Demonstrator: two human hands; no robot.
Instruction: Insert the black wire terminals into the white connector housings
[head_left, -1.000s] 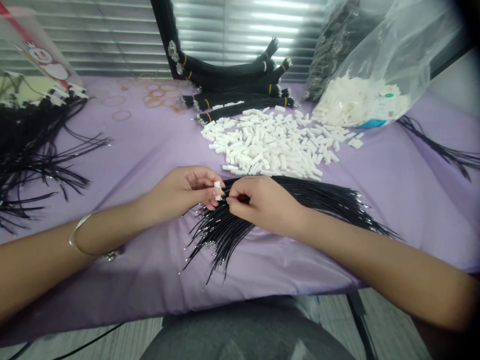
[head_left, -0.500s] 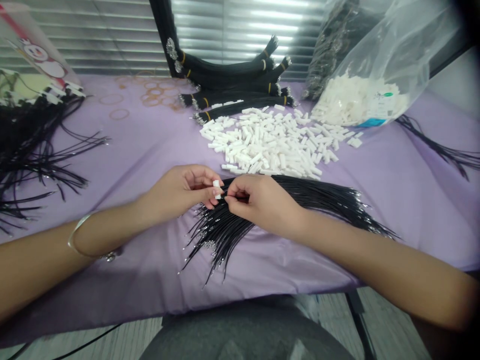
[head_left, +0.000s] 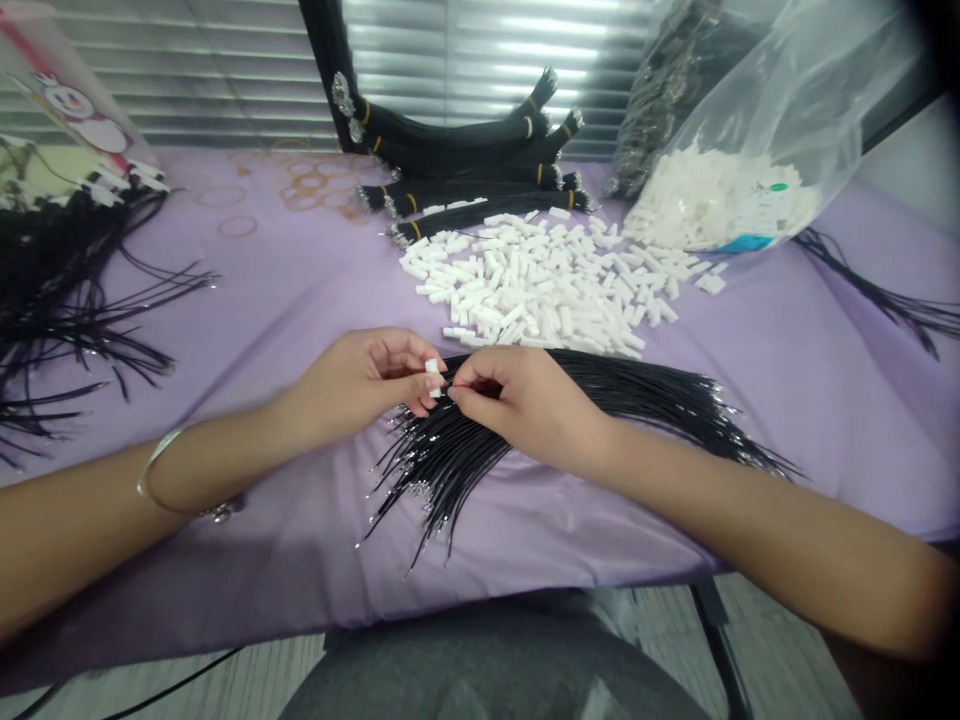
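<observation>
My left hand (head_left: 367, 380) pinches a small white plastic connector (head_left: 433, 374) between thumb and fingers. My right hand (head_left: 525, 400) is closed in a pinch just right of it, fingertips touching the connector and holding a thin black wire end that I can barely make out. Both hands hover over a loose bundle of black wires (head_left: 645, 395) with metal tips, fanned out on the purple cloth (head_left: 300, 280). A pile of white connectors (head_left: 540, 285) lies just beyond the hands.
Tied black wire bundles (head_left: 465, 160) are stacked at the back. A clear bag of white connectors (head_left: 720, 200) sits back right. Loose black wires (head_left: 67, 300) spread at the left, rubber bands (head_left: 300, 190) behind them. The table edge runs near my lap.
Both hands stay nearly in place; my right fingertips have closed in slightly toward the connector.
</observation>
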